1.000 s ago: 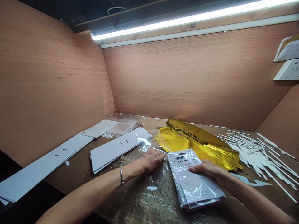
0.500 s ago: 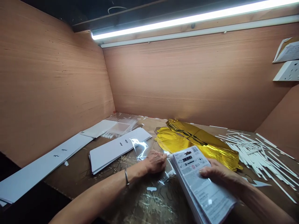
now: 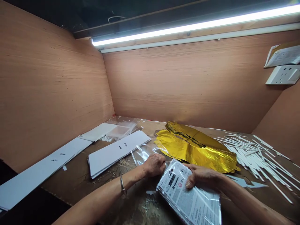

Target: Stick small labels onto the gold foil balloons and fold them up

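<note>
My left hand (image 3: 154, 165) is closed in a fist low over the table, on a clear plastic bag (image 3: 142, 154) whose glossy film shows beside the knuckles; the fingertips are hidden. My right hand (image 3: 199, 175) grips a stack of printed cards in clear wrapping (image 3: 182, 195), thumb on top and fingers underneath. The top card carries small print, dark pictures and a hang hole at its upper end. The stack's upper end lies close to my left fist. Behind my right hand lies a pile of gold foil balloons (image 3: 199, 150), folded flat.
White card stacks (image 3: 117, 153) and long white cards (image 3: 47, 168) lie at left, near clear plastic sleeves (image 3: 125, 128). Many white sticks (image 3: 253, 156) are spread at right. Wooden walls (image 3: 178, 87) enclose the table, with a socket (image 3: 282, 75) at right and a lamp (image 3: 187, 26) above.
My right hand has brought the wrapped card stack left and slightly down, turning it flatter, closer to my left fist. The left fist stays nearly in place. The view has shifted slightly.
</note>
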`<state>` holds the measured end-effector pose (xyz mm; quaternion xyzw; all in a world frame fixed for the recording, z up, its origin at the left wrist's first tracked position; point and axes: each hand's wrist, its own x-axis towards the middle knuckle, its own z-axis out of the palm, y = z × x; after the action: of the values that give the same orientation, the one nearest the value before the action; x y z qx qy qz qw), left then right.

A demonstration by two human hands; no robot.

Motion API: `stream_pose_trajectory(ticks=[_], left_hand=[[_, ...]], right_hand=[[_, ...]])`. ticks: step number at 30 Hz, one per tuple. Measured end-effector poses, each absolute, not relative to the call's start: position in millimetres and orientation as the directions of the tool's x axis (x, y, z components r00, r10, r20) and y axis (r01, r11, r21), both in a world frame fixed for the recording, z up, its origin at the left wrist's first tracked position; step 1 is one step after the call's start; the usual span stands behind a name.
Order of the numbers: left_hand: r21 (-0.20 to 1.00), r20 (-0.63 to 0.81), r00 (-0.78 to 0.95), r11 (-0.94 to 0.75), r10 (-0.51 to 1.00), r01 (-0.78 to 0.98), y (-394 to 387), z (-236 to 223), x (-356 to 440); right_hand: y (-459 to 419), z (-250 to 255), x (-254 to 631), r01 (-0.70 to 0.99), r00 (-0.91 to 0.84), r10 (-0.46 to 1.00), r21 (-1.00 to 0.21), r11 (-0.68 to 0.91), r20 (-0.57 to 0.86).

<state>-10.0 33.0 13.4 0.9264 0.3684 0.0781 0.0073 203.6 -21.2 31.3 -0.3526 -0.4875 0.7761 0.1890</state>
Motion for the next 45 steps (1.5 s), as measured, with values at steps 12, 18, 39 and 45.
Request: stream_pose_trajectory(ticks=[12, 18, 39, 45], left_hand=[[0.211, 0.068, 0.588, -0.588, 0.806, 0.781, 44, 21, 10], [0.187, 0.144, 0.525, -0.544, 0.839, 0.818, 38, 30, 11], [-0.044, 0.485, 0.532, -0.588, 0.694, 0.808, -19, 28, -40], [0.532, 0.613, -0.103, -0.312, 0.784, 0.787, -35, 3, -57]], right_hand=[[-15, 37, 199, 0.081, -0.751, 0.563, -0.894, -0.440, -0.346], [-12, 41, 194, 0.100, -0.741, 0.562, -0.888, -0.449, -0.367], [-32, 57, 189, 0.097, -0.632, 0.703, -0.933, -0.347, -0.327], [-42, 73, 186, 0.064, -0.637, 0.679, -0.903, -0.426, -0.365]])
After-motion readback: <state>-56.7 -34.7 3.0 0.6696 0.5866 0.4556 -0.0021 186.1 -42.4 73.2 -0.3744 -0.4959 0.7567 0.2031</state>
